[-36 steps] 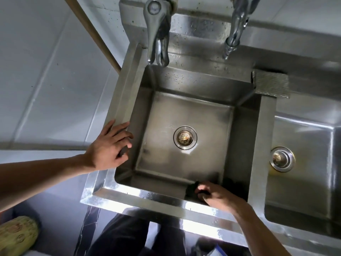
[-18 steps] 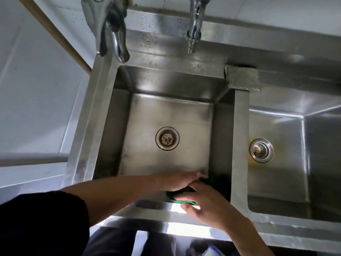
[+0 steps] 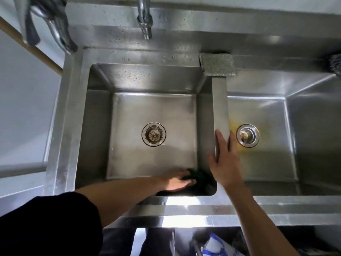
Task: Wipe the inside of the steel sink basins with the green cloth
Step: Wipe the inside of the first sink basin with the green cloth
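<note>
A steel double sink (image 3: 184, 206) filled the view. In its left basin (image 3: 129, 154) the green cloth (image 3: 200, 179) lay bunched in the near right corner. The left grip (image 3: 177, 183) reached onto the cloth's left edge; whether its fingers pinched it could not be told. The right grip (image 3: 225, 163) rested flat, fingers straight, on the divider (image 3: 219, 104), just beside the cloth.
</note>
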### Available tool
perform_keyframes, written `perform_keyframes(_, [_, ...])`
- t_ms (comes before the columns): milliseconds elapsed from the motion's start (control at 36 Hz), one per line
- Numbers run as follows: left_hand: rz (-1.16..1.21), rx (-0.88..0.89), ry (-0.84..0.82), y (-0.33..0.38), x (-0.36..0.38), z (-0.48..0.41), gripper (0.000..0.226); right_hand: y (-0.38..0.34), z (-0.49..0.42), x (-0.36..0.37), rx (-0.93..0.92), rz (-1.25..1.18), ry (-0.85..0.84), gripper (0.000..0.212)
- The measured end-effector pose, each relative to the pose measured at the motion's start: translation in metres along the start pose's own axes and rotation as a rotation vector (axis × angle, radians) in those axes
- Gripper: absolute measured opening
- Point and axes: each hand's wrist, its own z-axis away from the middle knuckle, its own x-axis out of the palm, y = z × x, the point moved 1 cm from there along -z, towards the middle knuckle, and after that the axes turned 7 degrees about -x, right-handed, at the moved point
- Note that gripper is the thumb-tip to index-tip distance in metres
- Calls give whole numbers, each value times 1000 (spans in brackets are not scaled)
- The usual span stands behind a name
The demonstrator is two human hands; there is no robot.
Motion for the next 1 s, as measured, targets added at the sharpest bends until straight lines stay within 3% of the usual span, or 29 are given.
perform_keyframes(83, [79, -17, 5, -7, 3, -1, 79, 0, 0, 0, 1, 6, 25, 77])
perform_keyframes(167, [78, 4, 14, -2, 0, 5, 48, -2, 0, -1, 12, 7, 12, 77])
perform_keyframes(306, [-21, 40, 125, 15, 4, 3, 42, -2, -1, -4, 42, 23, -25, 78])
perform_keyframes(389, [-34, 25, 134, 21, 6, -7, 49, -3, -2, -5, 69, 38, -43, 77])
perform_keyframes(556, [59, -117, 64, 21, 12, -4, 45, -3, -3, -7, 96, 48, -82, 76])
perform_keyframes(694, [307, 49, -94, 12, 13, 7, 21, -2, -4, -8, 80, 33, -81, 75])
perform_keyframes(778, [209, -63, -50, 28, 8, 5, 42, 0, -5, -7, 87, 23, -95, 75])
perform_keyframes(861, [-26, -126, 68, 29, 4, -12, 42, -1, -5, -7, 90, 31, -84, 76])
perform_keyframes(1000, [-44, -169, 87, 5, 20, -61, 54, 0, -5, -7, 94, 33, -78, 74])
